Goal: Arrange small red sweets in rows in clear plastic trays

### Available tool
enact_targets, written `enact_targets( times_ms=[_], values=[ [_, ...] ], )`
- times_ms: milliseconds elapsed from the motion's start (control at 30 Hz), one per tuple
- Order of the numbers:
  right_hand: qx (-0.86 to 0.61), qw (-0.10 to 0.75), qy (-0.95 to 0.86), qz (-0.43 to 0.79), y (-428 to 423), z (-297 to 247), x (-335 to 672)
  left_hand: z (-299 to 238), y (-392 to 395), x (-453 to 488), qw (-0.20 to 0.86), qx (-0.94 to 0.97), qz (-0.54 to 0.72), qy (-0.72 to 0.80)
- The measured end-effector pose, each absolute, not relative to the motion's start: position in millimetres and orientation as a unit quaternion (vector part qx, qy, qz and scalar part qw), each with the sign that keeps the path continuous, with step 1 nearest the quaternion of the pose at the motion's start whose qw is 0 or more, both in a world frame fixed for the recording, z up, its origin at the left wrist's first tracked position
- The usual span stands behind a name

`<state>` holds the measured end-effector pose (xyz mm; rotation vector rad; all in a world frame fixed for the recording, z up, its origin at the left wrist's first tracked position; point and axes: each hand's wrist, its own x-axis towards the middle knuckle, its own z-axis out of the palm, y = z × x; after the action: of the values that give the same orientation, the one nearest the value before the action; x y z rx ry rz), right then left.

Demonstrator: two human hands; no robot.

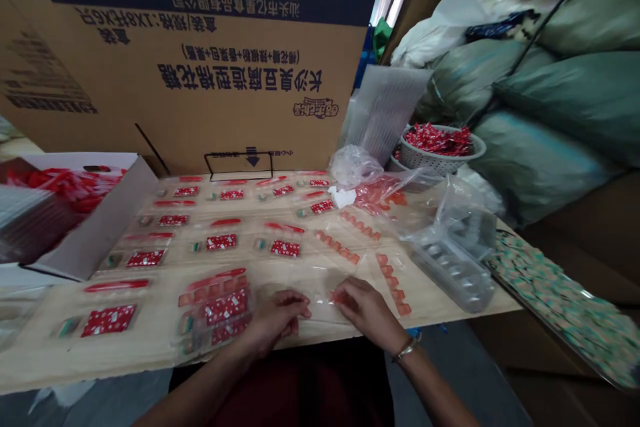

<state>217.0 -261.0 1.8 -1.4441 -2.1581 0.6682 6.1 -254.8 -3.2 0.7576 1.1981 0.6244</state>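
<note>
A clear plastic tray [320,300] lies in front of me, between my two hands. My left hand [283,320] is closed at the tray's left edge, thumb and fingers pinched together. Over its right side is my right hand [364,310], fingers curled in a pinch; a bit of orange-pink shows at the tips, too small to name. Right of it lies a tray with a stepped row of orange-pink pieces [393,287]. Beside my left hand sits a stack of filled trays [220,307] with red printed packets, red sticks and orange-pink pieces.
Rows of trays with red packets [109,320] cover the left. A white box [115,200] holds red items. Behind stands a large carton [240,93]. At right are clear trays [455,273], a basket of red packets [445,147] and a tray of green-and-beige pieces [565,307].
</note>
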Motion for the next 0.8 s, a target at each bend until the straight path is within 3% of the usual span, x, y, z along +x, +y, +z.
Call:
enact_targets(
  times_ms=[133, 233, 333, 433, 667, 800],
  values=[
    [-0.512, 0.202, -0.805, 0.222, -257, 1, 206, -2, -255, 5, 0.718, 0.331, 0.292, 0.537],
    [-0.510, 0.194, -0.810, 0.215, -258, 0, 207, 6, -253, 0, 0.791, 0.233, 0.286, 0.489],
    [-0.506, 0.237, -0.801, 0.218, -264, 7, 204, 22, -250, -5, 0.855, 0.083, 0.295, 0.418],
    [-0.494, 0.313, -0.769, 0.258, -272, 24, 186, 36, -246, -5, 0.851, 0.025, 0.363, 0.379],
    [-0.437, 0.344, -0.757, 0.343, -274, 43, 130, 45, -244, 11, 0.819, 0.066, 0.435, 0.369],
    [-0.453, 0.405, -0.694, 0.386, -269, 36, 136, 43, -251, 8, 0.792, 0.151, 0.457, 0.377]
  ],
)
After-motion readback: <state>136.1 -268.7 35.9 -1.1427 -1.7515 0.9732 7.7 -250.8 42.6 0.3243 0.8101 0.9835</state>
